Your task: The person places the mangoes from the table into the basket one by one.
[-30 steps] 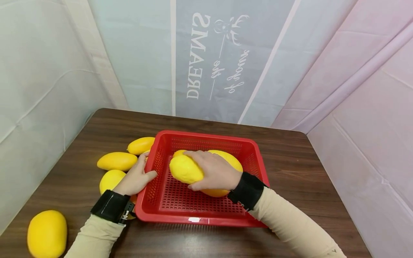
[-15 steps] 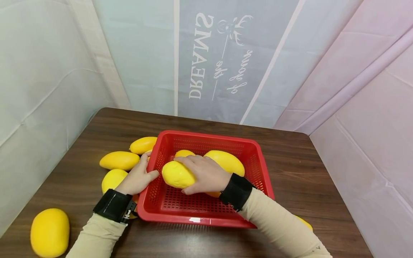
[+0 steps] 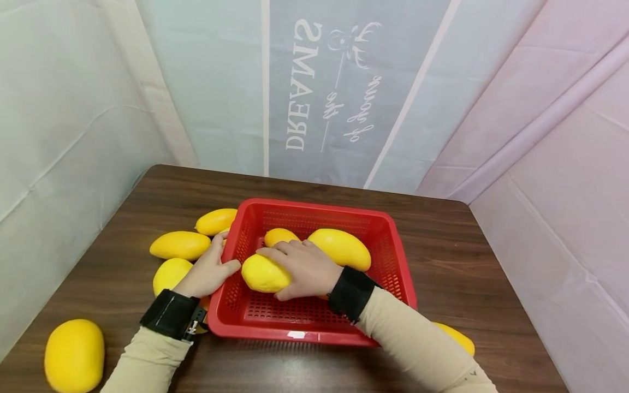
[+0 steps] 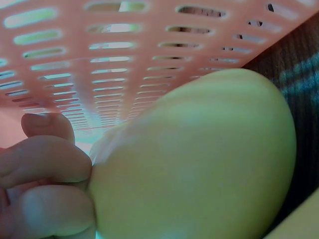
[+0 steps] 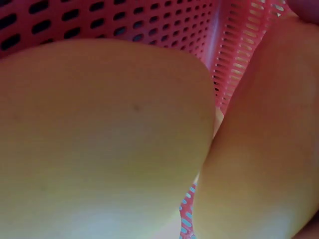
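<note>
A red plastic basket [image 3: 314,339] with slotted walls stands on the table. My left hand [image 3: 208,270] grips its left rim, thumb over the inside and fingers down the outer wall. In the left wrist view, the curled fingers [image 4: 50,159] lie beside a large yellow mango [image 4: 199,159] outside the basket. My right hand [image 3: 312,270] holds a bright yellow mango [image 3: 262,274] from above, low inside the basket's left half. A big mango [image 3: 341,249] and a smaller orange-yellow one [image 3: 280,236] lie behind it in the basket. The right wrist view shows the held mango [image 5: 259,149] beside another.
Left of the basket, several mangoes lie on the dark wooden table [image 3: 472,262], among them a long one [image 3: 179,245] and a rounder one [image 3: 170,274]. A large mango [image 3: 75,355] sits at the front left, another [image 3: 454,337] by my right forearm. Cloth walls surround the table.
My right hand has moved left and nearer with its mango, uncovering more of the fruit behind. A mango on the right now shows past the forearm. The left hand stays on the rim.
</note>
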Motion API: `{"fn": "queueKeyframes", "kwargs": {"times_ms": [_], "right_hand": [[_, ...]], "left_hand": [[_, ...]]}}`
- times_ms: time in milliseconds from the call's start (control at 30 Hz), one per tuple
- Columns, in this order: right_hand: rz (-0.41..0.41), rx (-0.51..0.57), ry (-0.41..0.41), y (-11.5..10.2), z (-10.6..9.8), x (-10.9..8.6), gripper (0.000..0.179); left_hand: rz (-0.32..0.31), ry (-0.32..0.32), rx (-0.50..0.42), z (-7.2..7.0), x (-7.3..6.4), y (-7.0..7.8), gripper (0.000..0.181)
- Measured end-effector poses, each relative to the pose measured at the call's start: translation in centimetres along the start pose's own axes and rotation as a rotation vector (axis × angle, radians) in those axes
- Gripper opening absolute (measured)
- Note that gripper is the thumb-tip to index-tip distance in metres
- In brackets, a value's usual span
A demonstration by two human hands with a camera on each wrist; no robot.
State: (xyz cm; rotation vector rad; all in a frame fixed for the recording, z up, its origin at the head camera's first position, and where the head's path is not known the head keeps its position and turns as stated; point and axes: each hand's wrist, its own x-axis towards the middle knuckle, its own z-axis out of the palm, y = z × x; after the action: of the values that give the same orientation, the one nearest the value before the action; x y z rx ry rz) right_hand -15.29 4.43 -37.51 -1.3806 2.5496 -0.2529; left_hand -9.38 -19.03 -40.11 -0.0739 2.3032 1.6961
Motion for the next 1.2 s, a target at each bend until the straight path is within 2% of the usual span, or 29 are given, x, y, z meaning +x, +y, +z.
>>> {"fn": "queueKeyframes", "kwargs": {"times_ms": [367, 533, 1200], "right_hand": [[-0.106, -0.232, 0.037, -0.70, 0.25, -0.08, 0.088], [-0.152, -0.292, 0.052, -0.66, 0.27, -0.15, 0.087], [-0.247, -0.252, 0.008, -0.39, 0.64, -0.11, 0.085]], "left_hand": [[-0.002, -0.001, 0.017, -0.20, -0.05, -0.02, 0.075], [0.011, -0.007, 0.011, -0.22, -0.07, 0.06, 0.074], [0.005, -0.012, 0.006, -0.14, 0.10, -0.12, 0.075]]}}
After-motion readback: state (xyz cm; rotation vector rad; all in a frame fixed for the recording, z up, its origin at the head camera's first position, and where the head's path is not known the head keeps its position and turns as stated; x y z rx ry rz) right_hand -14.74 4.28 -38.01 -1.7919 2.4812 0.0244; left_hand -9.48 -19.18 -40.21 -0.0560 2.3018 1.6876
